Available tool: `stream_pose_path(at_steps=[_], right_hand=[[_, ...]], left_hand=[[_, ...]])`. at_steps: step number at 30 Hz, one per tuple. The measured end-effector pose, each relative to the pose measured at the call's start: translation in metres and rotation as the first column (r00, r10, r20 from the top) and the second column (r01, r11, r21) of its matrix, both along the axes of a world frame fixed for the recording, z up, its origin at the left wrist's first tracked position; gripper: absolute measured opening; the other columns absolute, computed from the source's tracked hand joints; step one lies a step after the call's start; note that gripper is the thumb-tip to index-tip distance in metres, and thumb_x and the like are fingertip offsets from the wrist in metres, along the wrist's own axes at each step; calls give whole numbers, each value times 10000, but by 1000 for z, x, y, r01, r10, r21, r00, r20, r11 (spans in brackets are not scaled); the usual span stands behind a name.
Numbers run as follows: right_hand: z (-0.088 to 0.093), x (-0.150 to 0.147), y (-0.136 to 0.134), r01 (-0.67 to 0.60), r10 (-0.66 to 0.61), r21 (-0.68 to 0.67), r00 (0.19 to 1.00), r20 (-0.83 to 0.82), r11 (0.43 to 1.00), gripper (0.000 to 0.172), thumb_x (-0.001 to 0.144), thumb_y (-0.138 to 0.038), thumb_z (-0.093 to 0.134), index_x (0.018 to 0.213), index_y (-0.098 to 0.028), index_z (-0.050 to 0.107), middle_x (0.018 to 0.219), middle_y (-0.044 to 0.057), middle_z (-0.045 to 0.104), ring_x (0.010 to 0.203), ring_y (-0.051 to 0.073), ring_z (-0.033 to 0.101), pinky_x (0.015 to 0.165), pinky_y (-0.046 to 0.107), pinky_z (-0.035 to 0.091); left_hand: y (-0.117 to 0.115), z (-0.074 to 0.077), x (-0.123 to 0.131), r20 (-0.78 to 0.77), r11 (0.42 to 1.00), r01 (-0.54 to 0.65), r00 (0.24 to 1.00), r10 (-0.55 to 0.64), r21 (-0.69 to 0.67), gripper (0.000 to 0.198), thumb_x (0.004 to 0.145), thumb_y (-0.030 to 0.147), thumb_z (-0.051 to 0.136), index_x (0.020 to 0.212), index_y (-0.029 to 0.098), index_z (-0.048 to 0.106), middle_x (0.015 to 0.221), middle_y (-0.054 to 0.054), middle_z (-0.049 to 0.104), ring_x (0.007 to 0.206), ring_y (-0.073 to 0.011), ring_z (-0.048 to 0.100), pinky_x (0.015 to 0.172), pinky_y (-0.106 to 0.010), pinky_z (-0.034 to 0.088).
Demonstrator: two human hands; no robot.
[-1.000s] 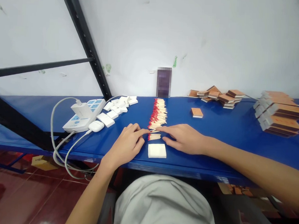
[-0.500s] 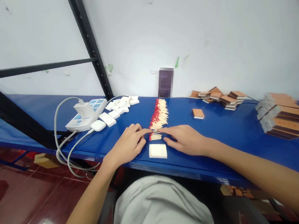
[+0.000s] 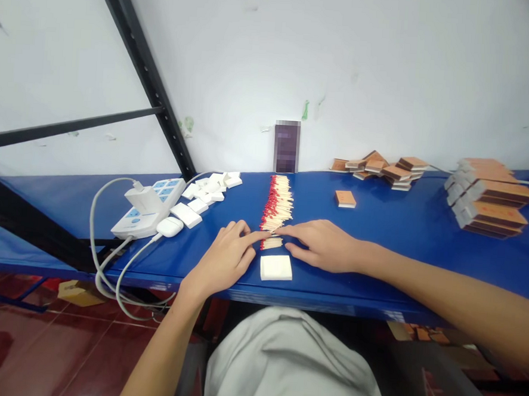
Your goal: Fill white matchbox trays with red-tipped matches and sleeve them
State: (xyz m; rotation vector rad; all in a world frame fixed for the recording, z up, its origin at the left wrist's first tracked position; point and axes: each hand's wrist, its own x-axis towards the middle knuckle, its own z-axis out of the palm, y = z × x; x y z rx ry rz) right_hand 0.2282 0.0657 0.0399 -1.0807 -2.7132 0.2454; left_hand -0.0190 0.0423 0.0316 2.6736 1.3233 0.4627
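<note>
A long row of red-headed matches (image 3: 283, 202) runs away from me across the blue table, heads to the left. Across its near end, my left hand (image 3: 229, 255) reaches in from the left with the index finger stretched out onto the matches. From the opposite side, my right hand (image 3: 322, 244) points its index finger at the same spot, thumb spread below. The two fingertips nearly meet. A small bunch of matches (image 3: 271, 244) lies just nearer to me, slightly apart from the row. Closest to me sits a white matchbox tray (image 3: 276, 268); whether it holds anything is unclear.
White trays (image 3: 209, 188) lie in a pile at left, beside a power strip (image 3: 149, 209) with cables and a white charging case (image 3: 170, 227). One matchbox (image 3: 345, 198) stands right of the row. More matchboxes (image 3: 378, 166) and a stack (image 3: 492, 200) are farther right. A dark pixelated rectangle (image 3: 287, 147) leans against the wall.
The view has shifted slightly, moving everything a little to the left. Both index fingers stay on the near end of the match row, and the gap before the small bunch looks much the same.
</note>
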Motion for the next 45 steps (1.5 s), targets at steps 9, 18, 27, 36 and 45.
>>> stream_pose_path(at_steps=[9,18,27,36,45], right_hand=[[-3,1,2,-3,4,10,1000,-19,1000,409,967,-344,448,1341,-255,589,1100,79,740,959,249,689,823,333,476],[-2,1,1,-21,22,30,999,-34,999,390,964,-337,451,1300,-234,621,1103,89,737,959,244,686,821,333,475],[-1,2,0,-35,35,42,999,-3,999,396,982,-331,406,1305,-232,612,1034,70,743,891,231,685,745,319,453],[-1,1,-1,-22,23,33,999,-30,999,398,977,-331,422,1303,-229,626,1144,92,730,992,251,690,823,350,485],[0,3,-1,-39,40,27,998,-49,999,420,963,-299,444,1357,-276,588,1144,70,732,966,240,696,809,336,489]], left_hand=[[0,-1,0,-19,1000,-20,1000,20,8,463,994,191,324,1412,278,505,1019,-60,501,943,-229,468,933,-431,413],[-1,-1,0,-1,1000,-10,1000,10,10,494,993,190,324,1459,301,446,1022,-56,507,929,-226,459,914,-424,418],[0,-1,0,-20,1000,-25,999,25,11,490,981,171,344,1416,329,504,1009,-50,493,922,-226,460,890,-419,418],[-2,-2,0,29,998,-50,998,49,35,430,993,197,351,1377,270,531,1032,-61,510,964,-232,487,920,-429,435],[-3,-1,1,53,997,-67,996,65,31,416,1005,218,358,1376,256,541,1009,-61,527,954,-227,500,903,-417,442]])
